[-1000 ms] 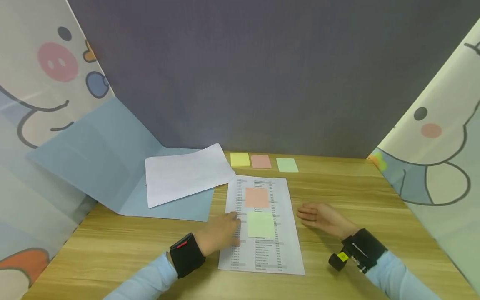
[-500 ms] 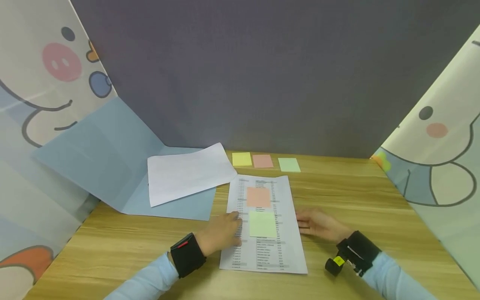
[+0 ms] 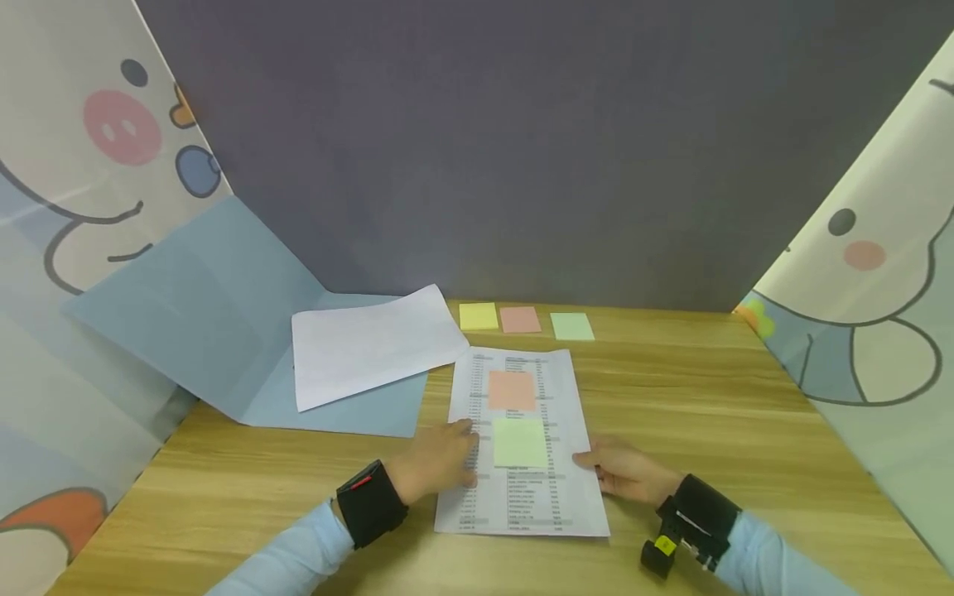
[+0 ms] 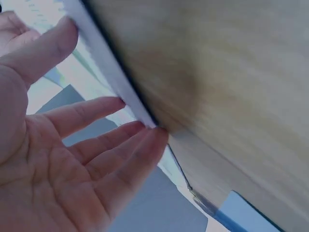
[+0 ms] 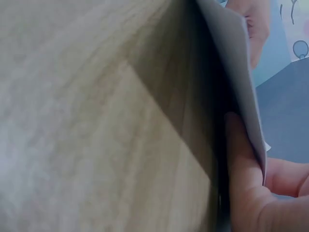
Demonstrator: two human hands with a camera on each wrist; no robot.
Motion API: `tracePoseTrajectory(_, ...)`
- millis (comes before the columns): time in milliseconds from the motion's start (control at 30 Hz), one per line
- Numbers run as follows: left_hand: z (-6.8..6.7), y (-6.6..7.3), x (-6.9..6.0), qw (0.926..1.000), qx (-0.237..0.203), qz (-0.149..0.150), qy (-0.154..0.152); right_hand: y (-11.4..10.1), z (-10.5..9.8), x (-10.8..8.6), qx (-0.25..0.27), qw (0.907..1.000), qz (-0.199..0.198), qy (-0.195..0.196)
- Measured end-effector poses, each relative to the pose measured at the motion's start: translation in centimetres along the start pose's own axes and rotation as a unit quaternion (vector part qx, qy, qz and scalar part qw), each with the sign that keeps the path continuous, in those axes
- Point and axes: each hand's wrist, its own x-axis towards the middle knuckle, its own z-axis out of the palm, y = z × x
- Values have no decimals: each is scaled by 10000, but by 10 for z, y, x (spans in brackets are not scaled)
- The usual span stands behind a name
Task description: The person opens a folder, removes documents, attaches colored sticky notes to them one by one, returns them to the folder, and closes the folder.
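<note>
A printed sheet (image 3: 537, 505) with rows of small text lies in the middle of the wooden table. On it are a salmon sticky note (image 3: 511, 390) and, just below, a pale green sticky note (image 3: 519, 443). My left hand (image 3: 436, 459) rests on the sheet's left edge. Its fingers (image 4: 82, 113) look extended in the left wrist view, tips touching the paper. At the opposite edge, my right hand (image 3: 626, 470) pinches the sheet. In the right wrist view the paper (image 5: 236, 63) passes between the thumb and fingers, its edge raised off the wood.
A blue folder (image 3: 201, 306) stands open at the left, holding a blank white sheet (image 3: 373, 343) that reaches the printed one. Along the back lie yellow (image 3: 478, 316), pink (image 3: 520, 319) and green (image 3: 572, 326) sticky notes. A dark panel (image 3: 522, 149) rises behind.
My right hand has moved left and toward me, from beside the sheet to a pinch on its right edge. My left hand has stayed in place.
</note>
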Motion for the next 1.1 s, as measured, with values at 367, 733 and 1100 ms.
tracePoseTrajectory(367,-28,-47,-3,9777,-1996,-570,320,4,4,-1,-6,9998,-30,188)
tracePoseTrajectory(733,-84,-192,-21,8529,-4123,-2790,1570,6,1,0,-36,9995,-45,304)
tracePoseTrajectory(1100,-58,-252,-32,7487,-4655,-4505,1406,6,4,0,-71,9994,-93,334)
